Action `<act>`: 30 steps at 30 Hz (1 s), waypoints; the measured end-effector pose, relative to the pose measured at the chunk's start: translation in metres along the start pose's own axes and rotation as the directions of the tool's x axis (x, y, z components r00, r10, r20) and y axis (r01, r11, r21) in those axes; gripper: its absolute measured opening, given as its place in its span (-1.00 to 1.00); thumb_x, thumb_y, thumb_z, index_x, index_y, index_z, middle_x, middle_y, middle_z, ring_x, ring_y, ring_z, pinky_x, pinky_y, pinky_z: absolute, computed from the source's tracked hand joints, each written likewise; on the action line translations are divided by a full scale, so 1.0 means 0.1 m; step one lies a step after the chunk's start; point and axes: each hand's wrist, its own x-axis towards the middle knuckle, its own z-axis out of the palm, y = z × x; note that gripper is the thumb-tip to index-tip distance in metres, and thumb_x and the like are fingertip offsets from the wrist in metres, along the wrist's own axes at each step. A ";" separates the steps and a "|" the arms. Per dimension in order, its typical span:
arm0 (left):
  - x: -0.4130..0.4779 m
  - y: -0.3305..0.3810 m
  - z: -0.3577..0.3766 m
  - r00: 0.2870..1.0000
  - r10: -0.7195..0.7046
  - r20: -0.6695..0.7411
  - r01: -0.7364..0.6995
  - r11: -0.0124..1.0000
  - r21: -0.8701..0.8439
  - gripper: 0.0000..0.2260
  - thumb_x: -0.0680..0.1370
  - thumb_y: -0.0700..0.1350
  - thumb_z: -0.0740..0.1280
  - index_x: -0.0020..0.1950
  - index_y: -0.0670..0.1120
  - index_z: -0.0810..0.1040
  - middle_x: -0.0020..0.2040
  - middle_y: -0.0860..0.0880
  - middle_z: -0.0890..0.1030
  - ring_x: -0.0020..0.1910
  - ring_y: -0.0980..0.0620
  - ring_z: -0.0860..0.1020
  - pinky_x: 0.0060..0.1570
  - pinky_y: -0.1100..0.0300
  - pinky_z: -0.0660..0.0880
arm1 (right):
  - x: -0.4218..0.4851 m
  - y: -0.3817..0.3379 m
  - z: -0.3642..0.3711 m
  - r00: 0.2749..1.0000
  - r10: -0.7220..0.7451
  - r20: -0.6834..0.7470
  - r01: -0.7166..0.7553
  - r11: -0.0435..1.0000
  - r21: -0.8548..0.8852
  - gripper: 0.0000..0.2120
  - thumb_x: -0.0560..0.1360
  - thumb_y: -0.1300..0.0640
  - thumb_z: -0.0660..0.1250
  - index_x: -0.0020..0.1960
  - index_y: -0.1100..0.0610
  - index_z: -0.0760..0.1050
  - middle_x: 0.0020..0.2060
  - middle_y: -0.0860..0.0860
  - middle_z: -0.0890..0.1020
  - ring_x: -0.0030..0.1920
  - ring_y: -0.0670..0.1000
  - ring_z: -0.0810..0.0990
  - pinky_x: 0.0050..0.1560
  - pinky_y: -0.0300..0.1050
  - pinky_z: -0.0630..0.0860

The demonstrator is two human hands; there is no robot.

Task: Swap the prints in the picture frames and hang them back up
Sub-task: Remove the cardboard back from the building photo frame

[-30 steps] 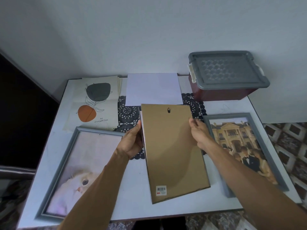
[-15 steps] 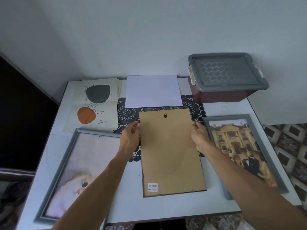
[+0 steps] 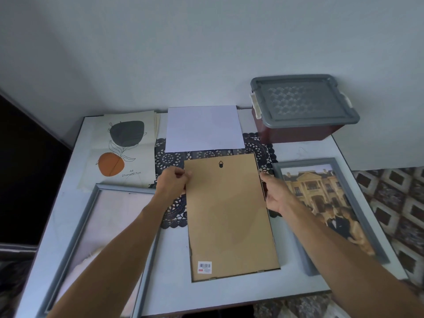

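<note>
A picture frame (image 3: 229,216) lies face down at the middle of the white table (image 3: 229,292), its brown backing board up, a hanger notch near the top and a barcode sticker at the bottom left. My left hand (image 3: 172,184) pinches its upper left edge. My right hand (image 3: 273,193) grips its upper right edge. A grey frame with a cat print (image 3: 107,216) lies at the left, partly under my left forearm. Another grey frame with a building-and-people print (image 3: 321,203) lies at the right. An abstract print (image 3: 124,148) and a blank white sheet (image 3: 204,128) lie at the back.
A dark lace doily (image 3: 169,159) lies under the face-down frame and the sheet. A maroon storage box with a grey lid (image 3: 300,106) stands at the back right against the wall. The table's right edge borders a patterned floor (image 3: 399,203).
The face-down frame was tilted with its right side raised; it has turned square and come down flat on the table. Both hands stayed on its upper edges.
</note>
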 end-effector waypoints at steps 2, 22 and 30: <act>-0.02 0.07 -0.01 0.998 0.005 0.063 -0.002 0.999 -0.050 -0.84 0.59 -0.07 0.38 0.00 -0.17 0.58 -0.10 -0.11 0.66 -0.12 -0.04 0.66 -0.12 0.11 0.63 | 0.00 0.00 -0.05 0.999 -0.002 0.036 0.001 1.000 0.027 -0.83 0.64 0.08 0.26 0.07 0.13 0.58 0.01 0.14 0.69 0.07 0.14 0.66 0.17 0.19 0.57; 0.06 0.00 -0.15 0.964 0.030 0.266 0.056 0.950 -0.308 -0.69 0.59 -0.06 0.36 0.33 0.06 0.47 -0.17 -0.07 0.50 -0.27 0.06 0.48 -0.14 0.11 0.58 | 0.19 0.20 -0.13 0.934 -0.349 0.072 0.335 0.789 -0.515 -0.69 0.67 -0.05 0.12 0.11 0.11 0.56 0.07 0.20 0.64 0.12 0.22 0.61 0.30 0.18 0.48; 0.08 0.14 -0.09 0.969 0.160 0.187 -0.116 0.967 -0.226 -0.69 0.54 -0.01 0.42 0.27 -0.03 0.55 -0.02 -0.03 0.62 0.02 -0.04 0.62 0.07 0.05 0.61 | 0.33 0.24 -0.19 0.972 -0.233 0.011 0.223 0.915 -0.335 -0.62 0.65 -0.07 0.17 0.42 0.03 0.42 0.38 -0.04 0.50 0.34 0.00 0.49 0.43 0.12 0.37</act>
